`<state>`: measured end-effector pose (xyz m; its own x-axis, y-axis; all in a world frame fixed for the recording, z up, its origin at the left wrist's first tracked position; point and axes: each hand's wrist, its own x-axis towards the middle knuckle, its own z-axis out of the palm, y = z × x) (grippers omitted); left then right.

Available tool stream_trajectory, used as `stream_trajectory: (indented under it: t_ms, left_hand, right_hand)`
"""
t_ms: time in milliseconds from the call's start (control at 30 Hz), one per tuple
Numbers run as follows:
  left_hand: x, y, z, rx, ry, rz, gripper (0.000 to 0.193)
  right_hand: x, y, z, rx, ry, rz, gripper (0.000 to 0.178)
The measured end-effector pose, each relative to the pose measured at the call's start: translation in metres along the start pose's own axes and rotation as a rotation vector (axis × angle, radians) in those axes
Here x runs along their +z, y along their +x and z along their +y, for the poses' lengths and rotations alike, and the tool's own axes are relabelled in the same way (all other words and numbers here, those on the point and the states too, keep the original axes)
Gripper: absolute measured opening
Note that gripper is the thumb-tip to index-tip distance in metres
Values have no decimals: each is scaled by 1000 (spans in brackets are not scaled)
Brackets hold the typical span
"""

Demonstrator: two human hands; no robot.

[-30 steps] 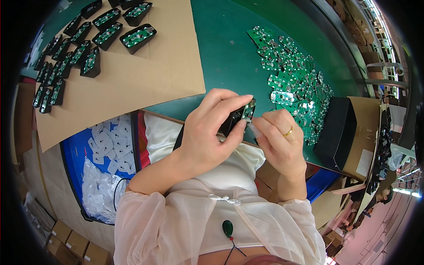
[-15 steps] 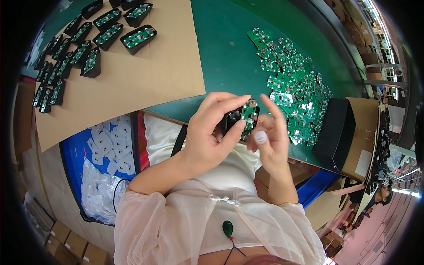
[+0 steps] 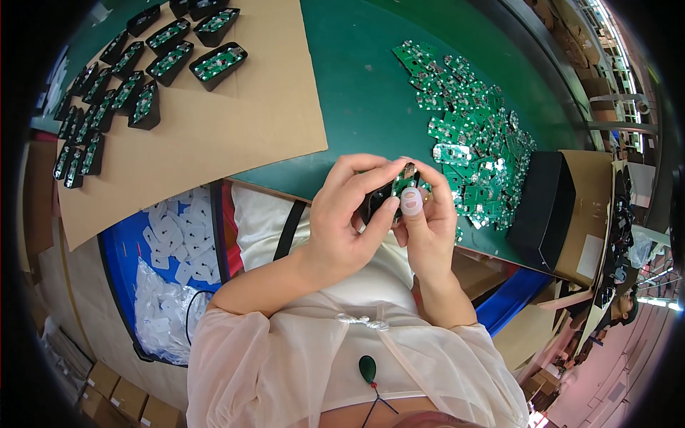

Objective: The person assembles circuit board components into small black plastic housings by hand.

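Observation:
Close in front of my body, my left hand (image 3: 335,214) is closed around a small black plastic housing (image 3: 379,202). A green circuit board (image 3: 407,177) sits at the housing's open face; I cannot tell how deep it is seated. My right hand (image 3: 432,232) is closed on the board's right side, its thumb pressed on the board and its index finger reaching over the far end. A pale cap (image 3: 412,202) covers that thumb's tip. Fingers hide much of both parts.
Several black housings with boards (image 3: 217,65) stand on a cardboard sheet (image 3: 264,107) at far left. Loose circuit boards (image 3: 481,157) are heaped on the green table (image 3: 342,78). A black-lined carton (image 3: 581,214) stands right; a blue bin (image 3: 121,274) holds white pieces at lower left.
My right hand has moved in from the right and closed on the board, its thumb now pressing there. The red wires seen beside the board are now hidden. My left hand keeps its hold.

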<state>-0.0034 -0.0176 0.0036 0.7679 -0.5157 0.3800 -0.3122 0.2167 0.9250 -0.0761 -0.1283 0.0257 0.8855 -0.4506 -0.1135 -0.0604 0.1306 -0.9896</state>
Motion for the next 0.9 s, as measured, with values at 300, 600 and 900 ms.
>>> stream_trajectory:
  t_ms: [300, 600, 900]
  left_hand:
    - [-2, 3, 1, 25, 15, -15, 43]
    - [-17, 5, 1, -42, 184, -189, 62]
    - [-22, 9, 0, -117, 343, -247, 42]
  right_hand:
    - [-12, 14, 3, 39, 16, 14, 32]
    - [-17, 1, -6, -55, -36, 11, 43]
    - [-20, -16, -12, -225, -89, 0, 24]
